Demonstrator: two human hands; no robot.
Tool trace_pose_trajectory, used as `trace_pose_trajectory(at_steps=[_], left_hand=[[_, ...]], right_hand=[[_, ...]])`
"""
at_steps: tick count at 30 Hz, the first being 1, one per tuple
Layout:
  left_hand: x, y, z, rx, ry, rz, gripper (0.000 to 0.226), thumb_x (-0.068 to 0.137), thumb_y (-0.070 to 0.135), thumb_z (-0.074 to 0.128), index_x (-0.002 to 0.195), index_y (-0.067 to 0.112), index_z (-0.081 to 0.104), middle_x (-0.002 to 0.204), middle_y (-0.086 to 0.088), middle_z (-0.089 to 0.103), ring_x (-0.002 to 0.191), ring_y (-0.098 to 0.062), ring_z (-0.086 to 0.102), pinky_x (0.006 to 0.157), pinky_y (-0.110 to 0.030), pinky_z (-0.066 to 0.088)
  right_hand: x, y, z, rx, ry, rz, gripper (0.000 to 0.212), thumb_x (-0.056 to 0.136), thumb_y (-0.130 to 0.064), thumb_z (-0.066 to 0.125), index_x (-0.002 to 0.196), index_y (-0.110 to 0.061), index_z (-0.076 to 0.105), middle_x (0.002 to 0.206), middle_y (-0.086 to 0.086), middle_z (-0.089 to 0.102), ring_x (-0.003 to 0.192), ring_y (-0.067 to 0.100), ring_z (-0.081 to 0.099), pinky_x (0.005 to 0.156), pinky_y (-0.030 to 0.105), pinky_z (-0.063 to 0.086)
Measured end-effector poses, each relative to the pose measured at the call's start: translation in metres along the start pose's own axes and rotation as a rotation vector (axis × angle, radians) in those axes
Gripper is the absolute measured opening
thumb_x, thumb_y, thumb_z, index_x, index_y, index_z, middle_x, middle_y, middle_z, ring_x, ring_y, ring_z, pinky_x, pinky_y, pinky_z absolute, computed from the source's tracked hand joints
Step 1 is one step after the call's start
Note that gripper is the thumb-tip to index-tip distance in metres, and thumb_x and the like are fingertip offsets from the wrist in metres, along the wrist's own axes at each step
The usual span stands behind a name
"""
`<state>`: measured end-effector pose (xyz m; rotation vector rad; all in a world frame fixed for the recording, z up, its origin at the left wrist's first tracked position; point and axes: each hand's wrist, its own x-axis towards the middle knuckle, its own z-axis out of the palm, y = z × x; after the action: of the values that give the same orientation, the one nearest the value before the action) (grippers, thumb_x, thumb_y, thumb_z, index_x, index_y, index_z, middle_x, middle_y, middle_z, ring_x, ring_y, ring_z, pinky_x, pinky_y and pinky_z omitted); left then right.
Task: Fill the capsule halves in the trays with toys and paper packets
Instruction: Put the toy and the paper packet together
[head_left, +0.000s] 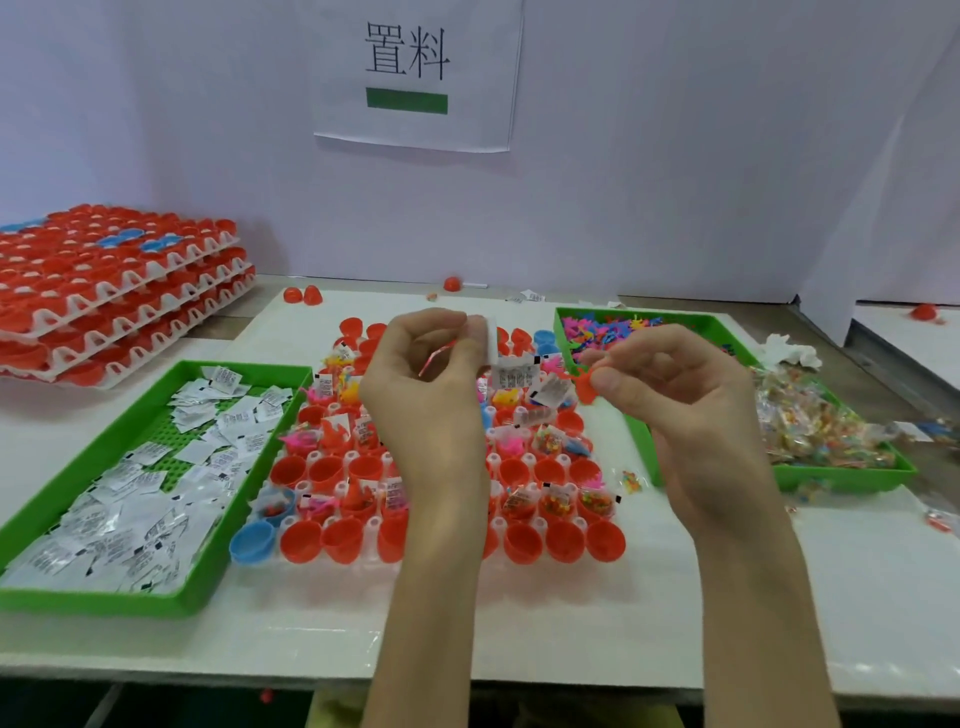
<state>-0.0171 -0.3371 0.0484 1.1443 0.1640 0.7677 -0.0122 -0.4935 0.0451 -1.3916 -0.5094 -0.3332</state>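
Your left grip (431, 384) pinches a white paper packet (491, 340) by its edge; your right grip (691, 400) pinches a small orange rubbery toy (587, 388); both hover over the red plastic capsule halves (566, 540) in the white tray (528, 460); each looks light and floppy, so a fingertip pinch should suffice.

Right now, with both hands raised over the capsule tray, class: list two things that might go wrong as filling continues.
1. The right hand pinches an orange toy above already filled capsule halves; if dropped, it could double-fill one.
2. Paper packets stick out of halves beside the left hand; a brushing wrist might flick them out.
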Motion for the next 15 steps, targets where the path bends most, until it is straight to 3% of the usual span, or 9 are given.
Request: trace_pose_trajectory(at_steps=[2, 5, 9, 15], left_hand=[[0.000, 0.001, 0.000, -0.038, -0.007, -0.028, 0.018, 0.086, 0.007, 0.076, 0.079, 0.021, 0.068, 0.073, 0.003, 0.067, 0.071, -0.013, 0.066, 0.067, -0.022, 0.054], [-0.001, -0.001, 0.001, -0.097, -0.025, -0.049, 0.014, 0.087, 0.006, 0.076, 0.081, 0.017, 0.068, 0.073, 0.001, 0.065, 0.069, -0.012, 0.064, 0.068, -0.021, 0.054], [-0.001, 0.001, 0.000, -0.105, -0.017, -0.068, 0.013, 0.087, 0.004, 0.074, 0.083, 0.014, 0.067, 0.072, 0.002, 0.065, 0.067, -0.008, 0.065, 0.067, -0.018, 0.054], [0.021, 0.002, -0.027, -0.094, 0.114, 0.002, 0.019, 0.085, 0.003, 0.077, 0.079, 0.018, 0.067, 0.074, 0.003, 0.066, 0.073, -0.010, 0.065, 0.070, -0.020, 0.054]], right_hand=[[-0.004, 0.004, 0.000, 0.045, -0.063, 0.039, 0.022, 0.066, -0.029, 0.089, 0.082, -0.028, 0.074, 0.084, 0.001, 0.075, 0.097, 0.027, 0.073, 0.081, 0.029, 0.057], [-0.009, 0.014, 0.006, 0.043, -0.111, 0.085, 0.018, 0.068, -0.018, 0.085, 0.079, -0.025, 0.072, 0.078, -0.001, 0.071, 0.084, 0.020, 0.071, 0.074, 0.028, 0.056], [-0.008, 0.024, 0.016, 0.052, -0.012, 0.111, 0.018, 0.072, -0.006, 0.081, 0.077, -0.020, 0.071, 0.076, 0.000, 0.070, 0.079, 0.017, 0.069, 0.075, 0.026, 0.055], [-0.001, 0.017, 0.023, 0.079, -0.019, 0.107, 0.015, 0.071, -0.008, 0.081, 0.079, -0.016, 0.072, 0.078, 0.004, 0.072, 0.080, 0.018, 0.072, 0.076, 0.025, 0.057]])
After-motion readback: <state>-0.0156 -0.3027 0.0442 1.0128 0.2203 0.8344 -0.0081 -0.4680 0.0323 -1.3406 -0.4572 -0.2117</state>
